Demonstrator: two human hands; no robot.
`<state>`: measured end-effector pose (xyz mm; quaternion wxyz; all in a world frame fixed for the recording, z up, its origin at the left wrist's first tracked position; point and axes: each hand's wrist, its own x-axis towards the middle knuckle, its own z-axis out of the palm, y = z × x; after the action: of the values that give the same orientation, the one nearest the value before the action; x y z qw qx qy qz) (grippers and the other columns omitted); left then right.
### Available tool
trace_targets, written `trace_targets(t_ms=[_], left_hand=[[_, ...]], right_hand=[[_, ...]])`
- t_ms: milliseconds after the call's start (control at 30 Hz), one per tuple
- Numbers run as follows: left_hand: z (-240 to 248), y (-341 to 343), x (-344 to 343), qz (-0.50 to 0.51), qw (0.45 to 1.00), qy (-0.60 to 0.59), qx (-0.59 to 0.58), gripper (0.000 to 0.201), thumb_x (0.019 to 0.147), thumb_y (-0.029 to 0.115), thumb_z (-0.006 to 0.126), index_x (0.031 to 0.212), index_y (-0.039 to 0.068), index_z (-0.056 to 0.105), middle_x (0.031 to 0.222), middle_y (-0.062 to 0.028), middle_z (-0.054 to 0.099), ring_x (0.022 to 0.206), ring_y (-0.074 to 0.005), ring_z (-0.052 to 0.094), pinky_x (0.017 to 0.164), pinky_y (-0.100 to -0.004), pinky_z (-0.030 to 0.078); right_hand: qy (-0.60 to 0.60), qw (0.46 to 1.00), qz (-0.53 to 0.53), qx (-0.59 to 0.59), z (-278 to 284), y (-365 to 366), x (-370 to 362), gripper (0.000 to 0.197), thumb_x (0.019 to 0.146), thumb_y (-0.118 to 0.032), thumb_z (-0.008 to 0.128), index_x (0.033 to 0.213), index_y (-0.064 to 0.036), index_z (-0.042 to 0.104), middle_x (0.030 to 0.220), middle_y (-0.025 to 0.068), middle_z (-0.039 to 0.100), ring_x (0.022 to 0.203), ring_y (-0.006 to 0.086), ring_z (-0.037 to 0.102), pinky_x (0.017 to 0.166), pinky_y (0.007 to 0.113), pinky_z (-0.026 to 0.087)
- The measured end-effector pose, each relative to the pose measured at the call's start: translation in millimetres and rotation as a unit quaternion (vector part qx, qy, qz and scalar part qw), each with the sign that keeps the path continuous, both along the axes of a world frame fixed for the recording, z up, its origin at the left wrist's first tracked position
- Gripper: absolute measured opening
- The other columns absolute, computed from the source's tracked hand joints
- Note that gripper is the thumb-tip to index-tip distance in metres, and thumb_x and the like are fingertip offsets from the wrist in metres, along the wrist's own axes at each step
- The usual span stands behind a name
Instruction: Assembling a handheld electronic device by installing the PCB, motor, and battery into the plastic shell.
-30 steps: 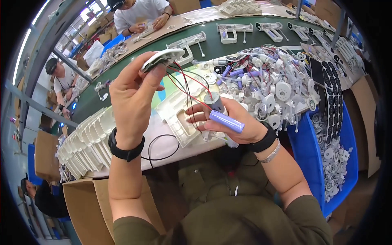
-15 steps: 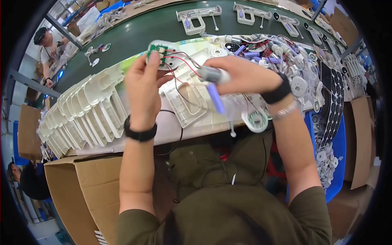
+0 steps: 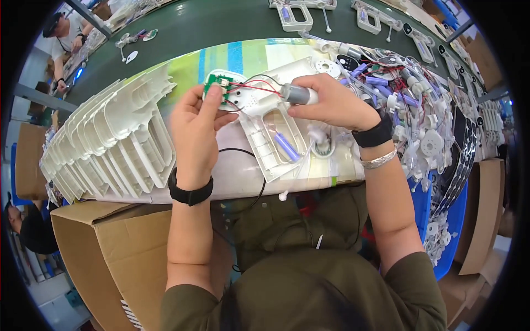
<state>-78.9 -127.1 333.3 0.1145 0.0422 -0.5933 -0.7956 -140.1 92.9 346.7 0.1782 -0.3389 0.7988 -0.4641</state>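
Observation:
My left hand [image 3: 194, 124] pinches a green circuit board [image 3: 218, 88] between thumb and fingers, over the upper end of a white plastic housing half [image 3: 255, 144]. Red and dark wires [image 3: 259, 86] run from the board toward a small silver motor [image 3: 295, 94]. My right hand [image 3: 338, 102] is closed around that motor, just above the housing. A purple battery cell [image 3: 286, 147] rests slantwise at the housing's handle part. Beside it, close under my right hand, lies a white ring-shaped part [image 3: 322, 148]. A thin white stem with a knob [image 3: 284, 195] reaches the table's front edge.
Nested white housing halves [image 3: 110, 138] stand at the left. To the right lies a heap of motors, cells and wires [image 3: 408, 105], with a blue bin [image 3: 454, 237] below. Behind runs a green conveyor belt [image 3: 221, 25] bearing assembled units [image 3: 295, 17]. A cardboard box [image 3: 132, 243] stands front left.
The purple cell, hanging below my right hand before, now lies at the housing's handle part. The motor is held more level, and its wires are less slack. The whole view has shifted slightly.

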Motion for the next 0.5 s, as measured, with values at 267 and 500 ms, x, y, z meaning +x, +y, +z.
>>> trace_targets(t_ms=[267,500], left_hand=[[-27.6,1.4,-7.3,0.089,0.961,-0.006,-0.26,0.024,0.086,0.021,0.062,0.096,0.0,0.058,0.078,-0.0071,0.062,0.066,-0.0149,0.061,0.058,-0.0289,0.05],[-49.7,-4.8,5.1,0.22,0.722,0.049,-0.654,0.017,0.084,0.019,0.06,0.089,0.004,0.055,0.074,-0.0123,0.062,0.062,-0.0325,0.059,0.051,-0.0391,0.044]], right_hand=[[0.28,0.939,-0.162,0.113,-37.7,-21.6,-21.5,0.027,0.074,-0.029,0.065,0.083,-0.0034,0.063,0.079,0.0163,0.061,0.08,0.0322,0.059,0.072,0.04,0.047],[0.228,0.922,-0.132,0.285,-37.8,-49.0,12.4,0.03,0.075,-0.033,0.065,0.084,-0.0054,0.06,0.081,0.0132,0.061,0.074,0.0306,0.061,0.063,0.04,0.049]])
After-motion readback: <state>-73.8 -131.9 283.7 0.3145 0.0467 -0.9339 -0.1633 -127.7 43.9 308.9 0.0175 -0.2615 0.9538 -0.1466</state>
